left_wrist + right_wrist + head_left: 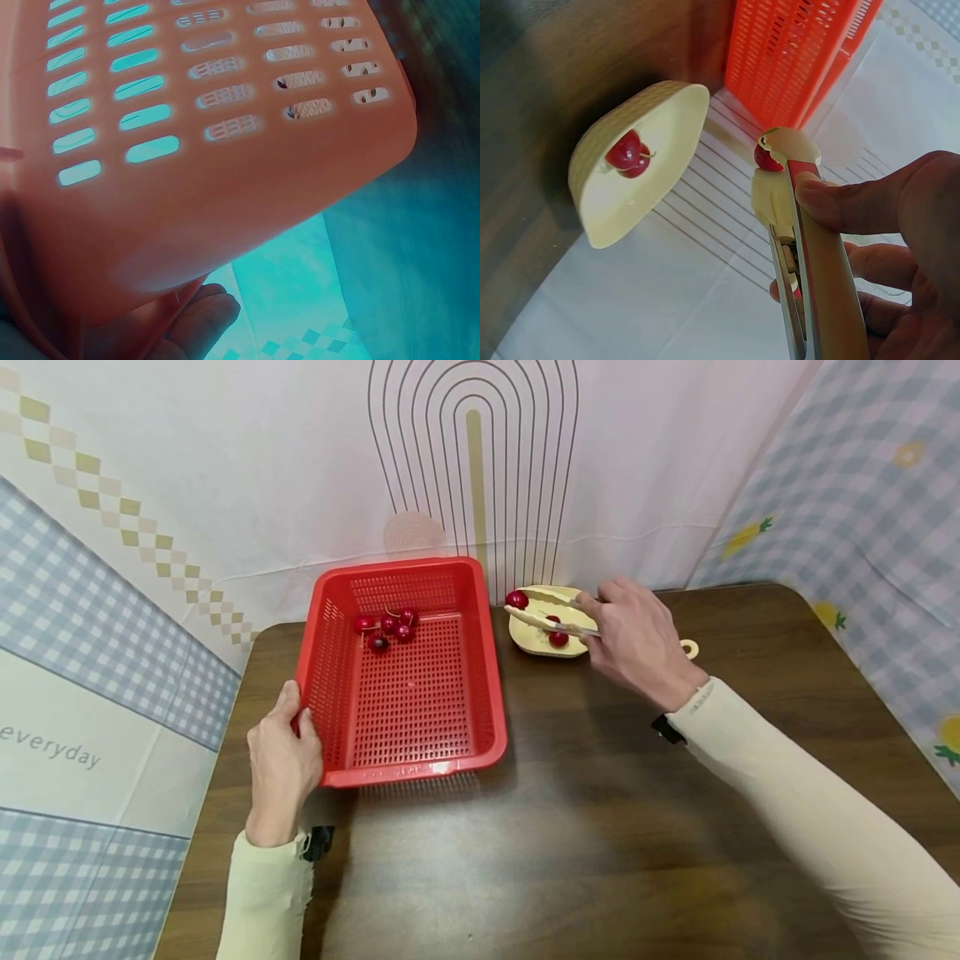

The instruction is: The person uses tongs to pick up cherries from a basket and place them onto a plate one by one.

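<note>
Cherry [516, 600] pinched between tips of tongs [825, 285], just right of red basket [493, 693]; green stem clear to me only in right wrist view. Right hand [633, 635] grips tongs. Pale yellow bowl [528, 633] right of basket, two cherries [622, 151] inside; tongs partly cover them in head view. Left hand [285, 760] grips basket's left rim; left wrist view gives me slotted outer wall. Cherry cluster [388, 625] in basket's far left part, plain from head view.

Bskt [210, 195] partly outside L-wrist vw.
</note>
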Available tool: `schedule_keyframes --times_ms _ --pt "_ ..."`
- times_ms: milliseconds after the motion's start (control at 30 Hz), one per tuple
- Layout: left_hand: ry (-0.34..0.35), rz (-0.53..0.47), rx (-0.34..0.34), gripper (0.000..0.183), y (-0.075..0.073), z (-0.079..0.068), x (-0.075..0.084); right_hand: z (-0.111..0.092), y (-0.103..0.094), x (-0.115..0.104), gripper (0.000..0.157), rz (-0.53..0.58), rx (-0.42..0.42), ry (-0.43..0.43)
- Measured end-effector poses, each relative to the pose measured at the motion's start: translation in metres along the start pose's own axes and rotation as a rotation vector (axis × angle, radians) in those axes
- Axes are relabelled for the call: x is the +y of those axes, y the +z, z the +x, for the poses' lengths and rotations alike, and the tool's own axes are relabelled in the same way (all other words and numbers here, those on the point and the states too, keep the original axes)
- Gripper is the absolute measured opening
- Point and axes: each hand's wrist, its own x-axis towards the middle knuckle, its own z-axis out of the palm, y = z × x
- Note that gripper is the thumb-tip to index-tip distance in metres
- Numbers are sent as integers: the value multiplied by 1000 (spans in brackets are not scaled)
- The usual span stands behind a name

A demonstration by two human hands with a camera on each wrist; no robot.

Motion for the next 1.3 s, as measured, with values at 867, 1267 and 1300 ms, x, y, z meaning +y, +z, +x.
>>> schedule_keyframes --times_ms 867,1267,1300 --pt "-10 6 -4 49 1 0 0 -21 25 17 26 -44 -60 38" --pt "-8 5 -6 49 1 0 0 -21 27 20 27 -47 -61 43" --pt "-9 6 -7 49 1 0 0 -21 27 20 27 -46 -61 44"
